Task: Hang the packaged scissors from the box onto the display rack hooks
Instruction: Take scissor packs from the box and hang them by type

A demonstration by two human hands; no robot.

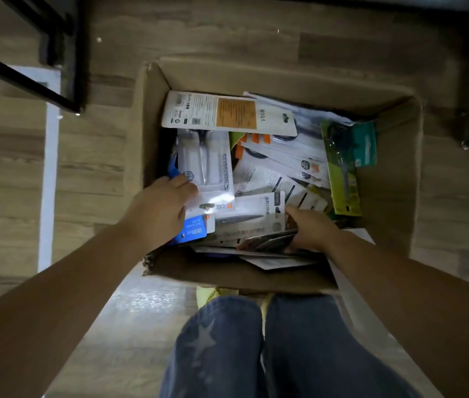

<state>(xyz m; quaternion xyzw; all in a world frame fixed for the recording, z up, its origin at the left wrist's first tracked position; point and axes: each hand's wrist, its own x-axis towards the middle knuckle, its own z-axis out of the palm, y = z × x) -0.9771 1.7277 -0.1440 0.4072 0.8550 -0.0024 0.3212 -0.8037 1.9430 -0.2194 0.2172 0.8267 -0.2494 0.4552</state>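
Scissor packs (207, 165) piled in box (394, 173); box on floor (12, 168)

Wood-plank floor (227, 30) under open cardboard box (394, 173), black rack legs (63, 53) alongside

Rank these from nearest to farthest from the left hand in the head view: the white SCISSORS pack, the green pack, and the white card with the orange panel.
1. White SCISSORS pack: touching the left hand, at the box's left side.
2. White card with the orange panel: beyond that pack, at the far left end.
3. Green pack: across the box, against its right wall.
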